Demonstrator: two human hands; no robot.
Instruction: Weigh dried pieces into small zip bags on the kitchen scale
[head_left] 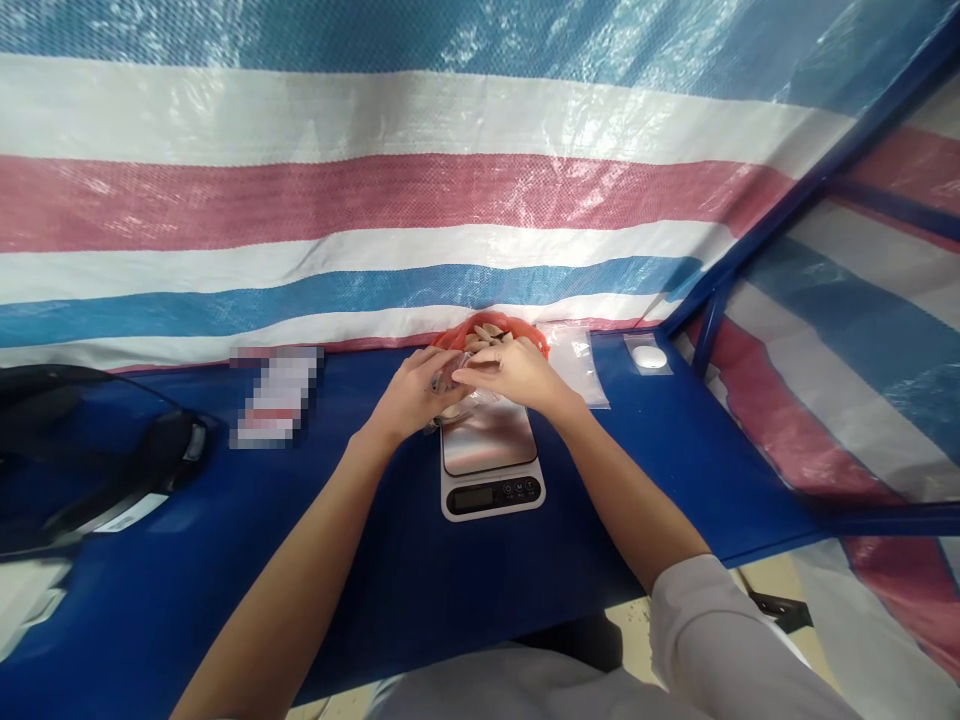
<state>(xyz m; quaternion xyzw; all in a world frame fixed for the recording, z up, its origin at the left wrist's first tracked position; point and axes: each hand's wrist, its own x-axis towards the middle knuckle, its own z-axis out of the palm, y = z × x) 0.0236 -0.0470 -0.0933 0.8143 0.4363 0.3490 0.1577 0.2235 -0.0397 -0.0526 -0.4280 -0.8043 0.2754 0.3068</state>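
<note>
My left hand [417, 388] and my right hand [517, 374] meet above the back of a white digital scale [491, 455]. Between them is a crumpled clear plastic bag [454, 408], with the fingers of both hands closed on it. What the bag contains, if anything, is hard to make out. Just behind my hands an orange-red bag [454, 332] lies open, holding pale, slice-like pieces [491, 334]. The front of the scale's metal plate is bare, and its display looks dark.
A flat clear zip bag [581, 365] lies right of the scale, and a small white round object [649, 357] sits farther right. Left are a blurred-out packet [277, 397] and a black strapped device [169, 445]. Striped sheeting [375, 200] hangs behind the blue table [615, 530]; a blue frame post [810, 165] slants at right.
</note>
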